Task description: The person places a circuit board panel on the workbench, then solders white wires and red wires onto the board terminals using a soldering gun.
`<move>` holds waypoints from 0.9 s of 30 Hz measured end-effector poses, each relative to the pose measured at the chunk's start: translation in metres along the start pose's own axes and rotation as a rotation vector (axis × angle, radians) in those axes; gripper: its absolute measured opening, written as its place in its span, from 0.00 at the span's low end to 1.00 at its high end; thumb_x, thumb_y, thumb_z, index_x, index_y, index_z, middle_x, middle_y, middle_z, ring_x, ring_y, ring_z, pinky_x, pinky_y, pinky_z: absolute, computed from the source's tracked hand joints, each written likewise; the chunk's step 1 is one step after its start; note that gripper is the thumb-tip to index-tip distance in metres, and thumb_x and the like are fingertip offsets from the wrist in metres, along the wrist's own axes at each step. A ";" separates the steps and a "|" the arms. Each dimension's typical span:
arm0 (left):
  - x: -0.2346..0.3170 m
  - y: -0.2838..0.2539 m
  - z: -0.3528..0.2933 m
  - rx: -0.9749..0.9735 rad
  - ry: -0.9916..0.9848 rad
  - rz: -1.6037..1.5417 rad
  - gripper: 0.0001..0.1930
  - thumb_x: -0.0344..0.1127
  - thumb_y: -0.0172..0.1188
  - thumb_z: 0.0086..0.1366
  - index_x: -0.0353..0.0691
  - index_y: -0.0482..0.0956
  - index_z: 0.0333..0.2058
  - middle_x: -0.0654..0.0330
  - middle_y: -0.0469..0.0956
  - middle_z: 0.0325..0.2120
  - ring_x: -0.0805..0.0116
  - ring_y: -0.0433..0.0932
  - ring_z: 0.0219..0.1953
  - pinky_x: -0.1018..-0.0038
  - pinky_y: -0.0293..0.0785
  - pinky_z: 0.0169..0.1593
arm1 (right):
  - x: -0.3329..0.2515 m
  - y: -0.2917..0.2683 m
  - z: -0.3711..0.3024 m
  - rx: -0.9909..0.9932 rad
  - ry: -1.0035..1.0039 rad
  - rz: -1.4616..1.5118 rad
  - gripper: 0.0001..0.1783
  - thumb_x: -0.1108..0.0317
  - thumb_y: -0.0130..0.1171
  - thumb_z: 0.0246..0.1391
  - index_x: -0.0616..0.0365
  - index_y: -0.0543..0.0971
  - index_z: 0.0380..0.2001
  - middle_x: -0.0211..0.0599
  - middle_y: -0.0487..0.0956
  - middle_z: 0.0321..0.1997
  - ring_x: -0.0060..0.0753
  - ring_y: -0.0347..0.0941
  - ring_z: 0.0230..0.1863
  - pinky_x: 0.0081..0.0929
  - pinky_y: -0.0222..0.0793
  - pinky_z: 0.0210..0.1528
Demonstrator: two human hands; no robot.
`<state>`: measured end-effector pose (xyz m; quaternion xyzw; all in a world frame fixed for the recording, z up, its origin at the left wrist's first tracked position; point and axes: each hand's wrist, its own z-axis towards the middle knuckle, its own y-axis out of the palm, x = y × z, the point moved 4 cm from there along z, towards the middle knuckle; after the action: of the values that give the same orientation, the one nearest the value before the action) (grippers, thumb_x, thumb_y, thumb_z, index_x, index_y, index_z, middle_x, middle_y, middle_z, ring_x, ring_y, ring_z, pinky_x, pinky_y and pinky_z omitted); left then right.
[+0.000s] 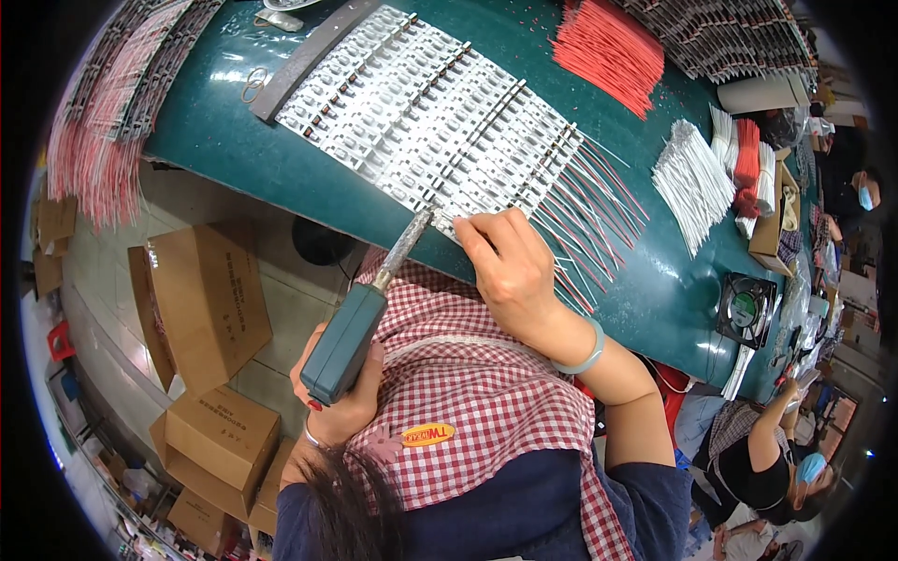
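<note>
My left hand (348, 397) is wrapped round a green soldering gun (344, 341). The gun's metal barrel points up and away, its tip at the near edge of a white panel of small circuit boards (421, 122). Close to that tip, my right hand (510, 271) has its fingers bent and drawn together over the panel's near edge; whatever they pinch is hidden. Red and white wires (599, 210) stick out from the panel's right end. Along its left end lies a dark grey bar (309, 61).
A green table (655, 299) carries red wires (610, 51), white wires (692, 182) and a black fan (745, 309). Finished-looking wired panels (112, 103) hang over its left end. Cardboard boxes (210, 299) stand on the floor at left. A masked co-worker (762, 458) sits at right.
</note>
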<state>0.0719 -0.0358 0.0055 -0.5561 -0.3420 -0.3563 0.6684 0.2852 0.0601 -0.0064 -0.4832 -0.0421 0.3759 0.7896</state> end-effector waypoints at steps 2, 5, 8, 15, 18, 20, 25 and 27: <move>0.000 0.000 -0.001 -0.002 -0.004 -0.004 0.12 0.21 0.68 0.53 0.27 0.82 0.38 0.51 0.81 0.32 0.60 0.83 0.31 0.72 0.78 0.36 | -0.001 0.000 0.000 0.002 0.003 -0.003 0.18 0.75 0.60 0.42 0.66 0.81 0.40 0.37 0.77 0.36 0.36 0.72 0.34 0.28 0.70 0.33; -0.002 0.001 -0.001 -0.002 0.011 -0.008 0.12 0.21 0.68 0.53 0.27 0.82 0.38 0.50 0.81 0.33 0.60 0.82 0.31 0.72 0.78 0.36 | -0.001 0.001 0.000 -0.002 0.017 0.000 0.18 0.75 0.60 0.42 0.66 0.81 0.40 0.37 0.77 0.36 0.36 0.72 0.35 0.29 0.70 0.34; -0.003 0.000 -0.003 0.007 -0.018 -0.012 0.12 0.21 0.68 0.53 0.27 0.82 0.38 0.50 0.81 0.33 0.59 0.82 0.31 0.72 0.78 0.36 | -0.002 0.000 -0.001 0.042 0.014 -0.023 0.18 0.75 0.60 0.42 0.66 0.81 0.40 0.37 0.76 0.36 0.37 0.73 0.36 0.31 0.70 0.34; -0.006 -0.003 -0.006 -0.009 0.009 0.003 0.12 0.20 0.68 0.53 0.27 0.82 0.38 0.50 0.81 0.33 0.58 0.82 0.31 0.71 0.78 0.36 | -0.008 0.000 -0.002 0.089 0.021 0.036 0.19 0.82 0.65 0.38 0.62 0.83 0.39 0.36 0.77 0.32 0.38 0.74 0.31 0.32 0.70 0.30; -0.004 -0.004 -0.007 -0.015 0.008 -0.001 0.12 0.20 0.68 0.53 0.28 0.82 0.38 0.50 0.81 0.33 0.58 0.82 0.31 0.71 0.78 0.36 | -0.009 0.001 -0.002 0.083 0.022 0.022 0.19 0.81 0.65 0.38 0.62 0.83 0.39 0.36 0.77 0.32 0.37 0.73 0.31 0.32 0.70 0.29; -0.005 -0.003 -0.006 -0.020 0.003 0.010 0.12 0.20 0.68 0.53 0.28 0.82 0.38 0.50 0.81 0.33 0.58 0.83 0.31 0.71 0.78 0.36 | -0.008 0.001 -0.003 0.080 0.021 0.017 0.19 0.81 0.65 0.38 0.62 0.83 0.39 0.36 0.77 0.31 0.37 0.73 0.31 0.32 0.69 0.29; -0.004 -0.002 -0.006 -0.040 -0.010 0.039 0.12 0.20 0.68 0.53 0.29 0.81 0.37 0.51 0.81 0.33 0.58 0.82 0.32 0.72 0.78 0.37 | -0.009 0.003 -0.004 0.028 -0.006 -0.020 0.17 0.75 0.60 0.43 0.66 0.81 0.41 0.37 0.76 0.35 0.36 0.73 0.35 0.30 0.69 0.34; -0.007 -0.001 -0.006 -0.040 0.004 0.035 0.12 0.21 0.68 0.53 0.29 0.81 0.37 0.51 0.81 0.32 0.59 0.82 0.31 0.72 0.78 0.36 | -0.008 0.004 -0.004 0.027 -0.005 -0.024 0.17 0.75 0.60 0.43 0.66 0.81 0.41 0.36 0.76 0.35 0.36 0.72 0.35 0.30 0.68 0.34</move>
<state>0.0676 -0.0411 -0.0004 -0.5746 -0.3236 -0.3525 0.6640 0.2787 0.0528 -0.0093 -0.4710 -0.0448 0.3679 0.8005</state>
